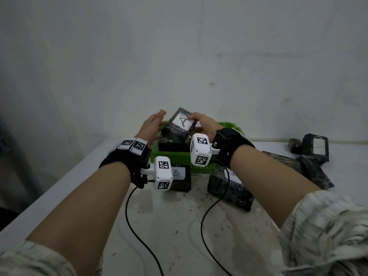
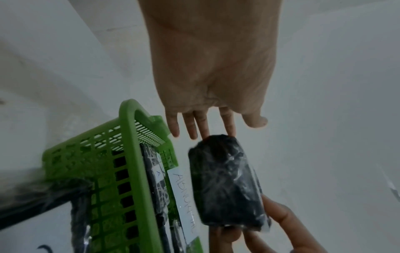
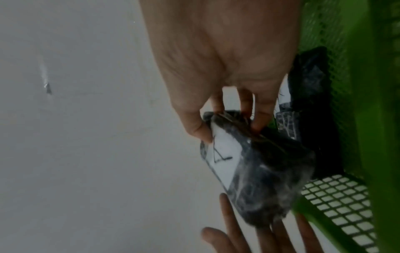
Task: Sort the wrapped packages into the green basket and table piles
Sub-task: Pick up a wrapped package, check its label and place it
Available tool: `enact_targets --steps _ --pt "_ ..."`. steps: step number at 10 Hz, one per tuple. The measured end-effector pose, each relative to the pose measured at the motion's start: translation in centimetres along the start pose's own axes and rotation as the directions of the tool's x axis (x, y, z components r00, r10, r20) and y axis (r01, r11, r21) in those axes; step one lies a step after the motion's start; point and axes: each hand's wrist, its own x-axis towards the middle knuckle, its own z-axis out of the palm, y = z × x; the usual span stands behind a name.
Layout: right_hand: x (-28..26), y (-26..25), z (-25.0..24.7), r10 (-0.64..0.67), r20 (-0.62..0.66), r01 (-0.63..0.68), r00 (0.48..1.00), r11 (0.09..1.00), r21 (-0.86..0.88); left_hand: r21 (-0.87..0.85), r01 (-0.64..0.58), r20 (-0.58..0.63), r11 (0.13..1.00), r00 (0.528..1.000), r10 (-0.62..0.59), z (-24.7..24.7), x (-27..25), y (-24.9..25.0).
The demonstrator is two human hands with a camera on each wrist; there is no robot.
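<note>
Black-wrapped packages are what you are sorting, and the green basket (image 1: 175,159) is your landmark. Nearest you, just in front of the basket on the tabletop (image 1: 79,196), sit two packages: the one marked B (image 1: 180,179) and a second package (image 1: 229,188) whose label is half hidden behind your right wrist camera. To the right of the basket lies a loose pile (image 1: 310,156); I count roughly four pieces there, though the overlap makes that uncertain. Inside the basket I can make out at least two packages (image 2: 158,181), beside a white slip (image 2: 184,202) that seems to read "abnormal".

Above the basket's far end you hold the package marked A (image 1: 178,126). Your right hand (image 1: 205,124) has its grip pinching one end, thumb on the label side and fingers curled beneath. Your left hand (image 1: 151,126) is spread, straight fingertips (image 2: 230,126) just touching the opposite end to steady it.

I judge this to be the placing step for an A package. Next, lower it into the basket beside the others, let the left hand draw clear first, then release the pinch.
</note>
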Motion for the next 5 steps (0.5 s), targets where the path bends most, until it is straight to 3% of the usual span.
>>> enact_targets --steps 1,2,3,4,5 --pt "1.0 0.2 -0.3 -0.017 -0.121 0.023 0.992 0.999 0.045 0.293 0.043 -0.149 0.955 0.989 0.001 -1.1 1.1 -1.6" --pt "1.8 0.8 -0.2 -0.007 -0.193 0.003 0.981 1.000 -0.022 0.509 0.234 -0.344 0.828 0.937 -0.053 -1.9 1.4 -3.3" --pt "2.5 1.6 0.6 0.041 -0.221 -0.062 0.974 0.994 -0.086 0.486 0.375 -0.416 0.789 0.894 -0.169 -2.4 1.9 -4.8" --pt "4.0 2.6 1.4 0.058 -0.139 -0.089 0.989 0.968 -0.233 0.468 0.435 -0.396 0.769 0.881 -0.258 -2.5 2.5 -5.5" --pt "5.1 4.0 1.6 0.130 -0.101 -0.148 0.986 0.970 -0.194 0.525 0.444 -0.286 0.726 0.896 -0.340 -2.0 1.5 -4.5"
